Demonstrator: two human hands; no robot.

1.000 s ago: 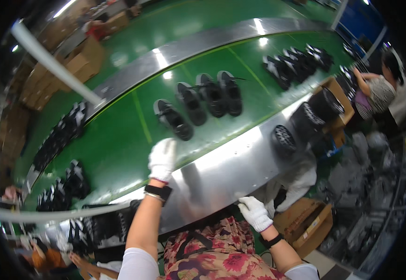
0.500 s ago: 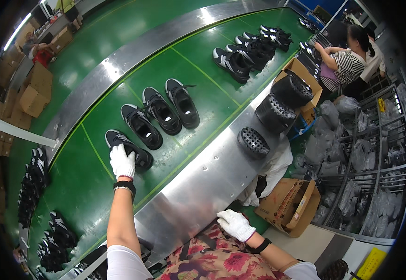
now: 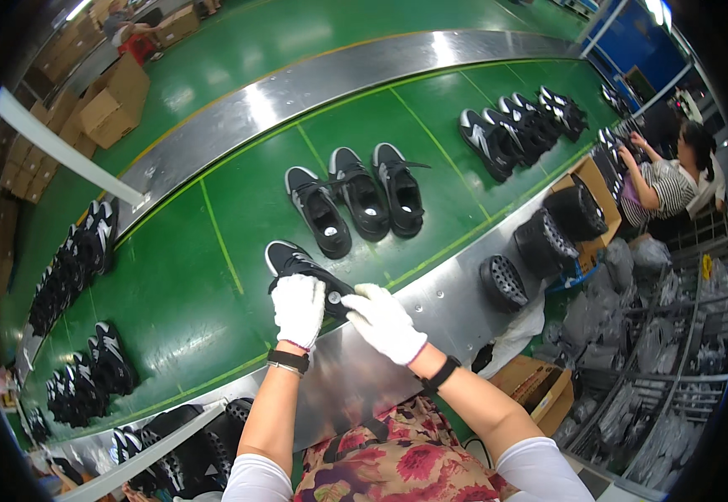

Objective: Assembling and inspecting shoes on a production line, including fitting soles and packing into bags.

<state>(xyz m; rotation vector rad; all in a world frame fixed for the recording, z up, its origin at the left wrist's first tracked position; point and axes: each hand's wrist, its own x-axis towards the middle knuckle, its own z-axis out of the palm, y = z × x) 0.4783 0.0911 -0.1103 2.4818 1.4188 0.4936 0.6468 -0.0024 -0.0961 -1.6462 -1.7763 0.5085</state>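
Observation:
A black sneaker (image 3: 285,258) with a grey toe lies at the near edge of the green belt, its toe pointing up and left. My left hand (image 3: 299,311), in a white knit glove, is closed round the shoe's near side. My right hand (image 3: 381,321), gloved alike, pinches at the heel collar; its fingertips are partly hidden there. Between the hands, a round pale mark (image 3: 335,297) shows on the insole. Three similar sneakers (image 3: 356,197) sit together just beyond, toes pointing away.
Several sneakers (image 3: 519,134) stand in a row at far right, and more (image 3: 75,268) at left. Black perforated tubs (image 3: 502,283) line the metal ledge (image 3: 439,303). Beyond them are a carton (image 3: 607,197), racks with plastic bags (image 3: 657,351) and a person (image 3: 665,180) handling shoes.
The sneaker under my left hand has come nearer, away from the other three. My right hand has risen from the metal ledge to its heel. The view has shifted leftward.

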